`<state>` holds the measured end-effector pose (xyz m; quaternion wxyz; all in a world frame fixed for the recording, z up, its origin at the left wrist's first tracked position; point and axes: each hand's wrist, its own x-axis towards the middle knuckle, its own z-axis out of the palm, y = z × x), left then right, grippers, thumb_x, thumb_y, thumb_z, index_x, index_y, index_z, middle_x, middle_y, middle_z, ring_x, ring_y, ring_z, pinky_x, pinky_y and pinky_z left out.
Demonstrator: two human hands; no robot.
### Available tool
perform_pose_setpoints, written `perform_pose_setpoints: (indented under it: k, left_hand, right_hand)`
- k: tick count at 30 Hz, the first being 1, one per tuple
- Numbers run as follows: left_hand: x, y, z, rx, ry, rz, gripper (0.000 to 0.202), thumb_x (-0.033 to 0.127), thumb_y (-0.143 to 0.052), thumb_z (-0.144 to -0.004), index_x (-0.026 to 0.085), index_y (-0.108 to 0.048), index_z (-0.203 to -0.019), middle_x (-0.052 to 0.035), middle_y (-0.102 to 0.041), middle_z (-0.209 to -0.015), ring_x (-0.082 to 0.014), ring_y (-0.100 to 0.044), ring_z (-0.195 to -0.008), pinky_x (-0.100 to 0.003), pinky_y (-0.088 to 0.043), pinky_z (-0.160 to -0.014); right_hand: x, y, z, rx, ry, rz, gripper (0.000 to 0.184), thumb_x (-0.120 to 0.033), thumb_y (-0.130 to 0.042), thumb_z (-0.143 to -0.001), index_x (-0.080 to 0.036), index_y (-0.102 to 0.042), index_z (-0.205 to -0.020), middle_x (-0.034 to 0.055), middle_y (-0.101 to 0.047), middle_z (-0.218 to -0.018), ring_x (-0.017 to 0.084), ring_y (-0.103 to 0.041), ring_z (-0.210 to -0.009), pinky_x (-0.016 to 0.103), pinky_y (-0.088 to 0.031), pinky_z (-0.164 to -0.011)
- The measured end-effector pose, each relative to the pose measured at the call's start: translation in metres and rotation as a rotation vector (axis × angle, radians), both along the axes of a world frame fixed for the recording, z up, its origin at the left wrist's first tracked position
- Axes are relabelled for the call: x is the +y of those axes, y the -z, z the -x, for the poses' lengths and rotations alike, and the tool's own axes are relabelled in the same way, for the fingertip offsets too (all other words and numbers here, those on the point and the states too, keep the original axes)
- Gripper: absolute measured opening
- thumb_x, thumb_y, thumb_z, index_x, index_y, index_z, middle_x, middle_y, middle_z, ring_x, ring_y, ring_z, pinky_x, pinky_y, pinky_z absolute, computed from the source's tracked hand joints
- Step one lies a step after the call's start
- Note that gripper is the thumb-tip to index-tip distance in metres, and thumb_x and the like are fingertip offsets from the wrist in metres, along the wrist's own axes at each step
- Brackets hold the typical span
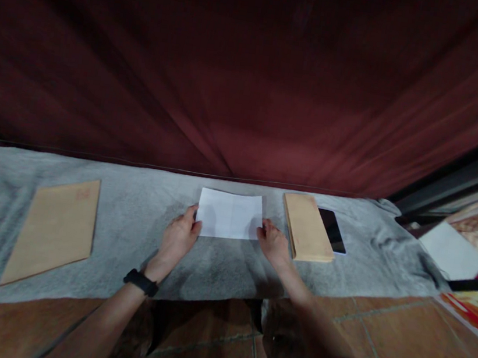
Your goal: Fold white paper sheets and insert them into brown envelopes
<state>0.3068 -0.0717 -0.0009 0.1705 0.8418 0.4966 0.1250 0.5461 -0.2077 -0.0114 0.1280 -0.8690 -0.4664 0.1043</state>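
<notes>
A white sheet of paper (229, 214), folded with a crease down its middle, lies on a grey cloth (135, 230). My left hand (178, 237) pinches its left edge near the lower corner. My right hand (273, 242) pinches its right edge near the lower corner. A black band sits on my left wrist (141, 282).
A large brown envelope (55, 229) lies on the cloth at the left. A stack of smaller brown envelopes (307, 227) lies right of the paper, with a dark phone (333, 229) beside it. A dark red curtain (235, 73) hangs behind. Tiled floor (376, 338) lies in front.
</notes>
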Motion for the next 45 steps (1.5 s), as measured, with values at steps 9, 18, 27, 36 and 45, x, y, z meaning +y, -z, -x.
perform_pose_setpoints:
  k: [9,18,27,36,45]
  left_hand:
    - [-0.007,-0.007,-0.006,0.112,0.006,-0.083,0.044,0.027,-0.045,-0.097,0.016,-0.055,-0.139,-0.0121,-0.074,-0.098,-0.0264,-0.071,-0.093,-0.038,-0.052,-0.09]
    - [-0.01,-0.007,-0.009,0.189,0.043,-0.142,0.041,0.023,-0.043,-0.098,0.017,-0.061,-0.134,-0.0129,-0.075,-0.111,-0.0264,-0.07,-0.105,-0.037,-0.052,-0.097]
    - [-0.011,-0.006,-0.009,0.21,0.04,-0.154,0.04,0.021,-0.045,-0.098,0.017,-0.063,-0.133,-0.0116,-0.075,-0.112,-0.0266,-0.07,-0.107,-0.036,-0.053,-0.095]
    - [-0.009,-0.009,-0.009,0.158,-0.049,-0.063,0.052,0.025,-0.047,-0.098,0.017,-0.046,-0.149,-0.0122,-0.076,-0.105,-0.0254,-0.072,-0.095,-0.035,-0.055,-0.087]
    - [-0.003,-0.006,-0.01,0.141,-0.071,0.011,0.047,0.026,-0.052,-0.097,0.019,-0.056,-0.143,-0.0117,-0.076,-0.107,-0.0244,-0.072,-0.097,-0.034,-0.054,-0.09]
  right_hand:
    - [0.0,0.004,0.003,-0.049,0.003,-0.048,0.028,-0.027,-0.049,-0.102,-0.018,-0.058,-0.127,0.0158,-0.076,-0.103,0.028,-0.075,-0.09,0.036,-0.055,-0.074]
    - [0.003,0.001,0.005,-0.066,0.0,0.026,0.033,-0.027,-0.047,-0.102,-0.018,-0.056,-0.132,0.0158,-0.075,-0.113,0.03,-0.074,-0.099,0.037,-0.055,-0.079]
    - [0.002,-0.001,0.006,-0.07,0.003,0.038,0.033,-0.028,-0.048,-0.101,-0.018,-0.056,-0.132,0.0144,-0.076,-0.112,0.03,-0.075,-0.098,0.035,-0.054,-0.078]
    - [0.003,-0.005,0.0,-0.006,0.015,0.049,0.026,-0.027,-0.05,-0.102,-0.02,-0.059,-0.126,0.0075,-0.075,-0.11,0.021,-0.072,-0.098,0.029,-0.05,-0.079]
    - [0.005,-0.004,0.0,0.0,0.04,0.078,0.025,-0.028,-0.05,-0.102,-0.021,-0.059,-0.124,0.0071,-0.075,-0.109,0.021,-0.073,-0.096,0.028,-0.048,-0.075]
